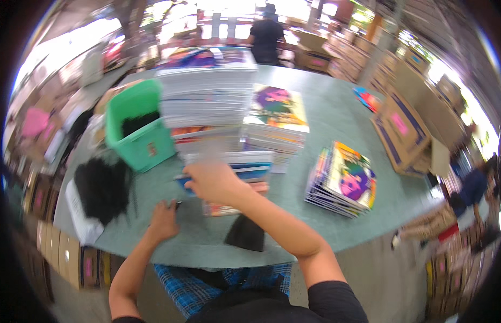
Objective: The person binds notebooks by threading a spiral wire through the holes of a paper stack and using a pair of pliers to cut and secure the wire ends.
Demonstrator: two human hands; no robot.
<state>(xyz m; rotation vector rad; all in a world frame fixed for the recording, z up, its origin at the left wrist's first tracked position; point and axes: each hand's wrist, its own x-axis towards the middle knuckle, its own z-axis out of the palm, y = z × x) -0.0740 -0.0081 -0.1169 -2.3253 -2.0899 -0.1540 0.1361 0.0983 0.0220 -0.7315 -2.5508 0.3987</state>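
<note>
My right hand (215, 180) is over the near end of the book stacks, its fingers curled and partly smeared by motion. Beneath and beside it lie books with blue covers (253, 167); whatever it grips is hidden. My left hand (164, 220) rests low on the green table, fingers bent by a small dark thing too small to name. A tall stack of books (207, 91) rises behind my right hand. Beside it stands a shorter stack with colourful covers (274, 110). A flat black piece (245, 232) lies under my right forearm.
A green plastic bin (143, 142) with dark contents stands left, near a black tangled heap (102, 188). Another book pile (342, 180) sits to the right. An open cardboard box (401, 126) stands at the right edge. People are in the background, one (266, 35) beyond the table.
</note>
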